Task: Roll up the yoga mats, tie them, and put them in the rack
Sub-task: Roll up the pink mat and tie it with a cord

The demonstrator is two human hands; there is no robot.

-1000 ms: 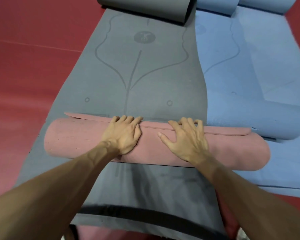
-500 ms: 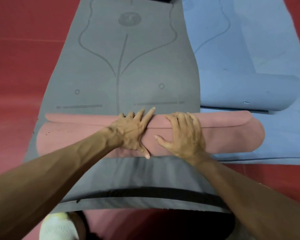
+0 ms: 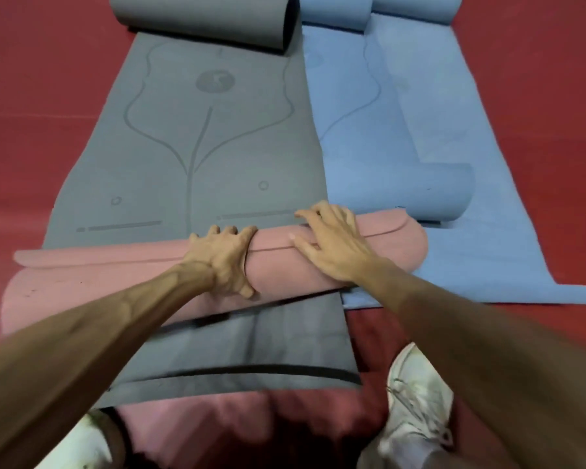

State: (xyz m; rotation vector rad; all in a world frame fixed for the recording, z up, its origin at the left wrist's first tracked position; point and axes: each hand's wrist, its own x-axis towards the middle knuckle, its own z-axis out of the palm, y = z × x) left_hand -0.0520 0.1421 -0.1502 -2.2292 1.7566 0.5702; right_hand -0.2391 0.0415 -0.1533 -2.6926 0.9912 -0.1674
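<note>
A rolled pink yoga mat [image 3: 92,286] lies crosswise on a flat grey mat [image 3: 197,137] that bears a line pattern. My left hand [image 3: 225,260] wraps around the middle of the pink roll, thumb on the near side. My right hand [image 3: 329,242] lies spread on top of the roll's right part, fingers over its loose flap. The right end of the roll is raised and tilted away. A blue mat [image 3: 386,123] lies flat to the right, with a blue roll [image 3: 433,194] on it just behind the pink one.
The grey mat's far end [image 3: 210,20] is curled into a roll; blue rolls [image 3: 379,8] lie at the far right. Red floor [image 3: 31,96] surrounds the mats. My white shoes [image 3: 416,394] are at the bottom, by the grey mat's near edge.
My left hand has closed around the pink roll, and the right hand has slid further right. The roll's right end has lifted and swung away. The view has tilted up.
</note>
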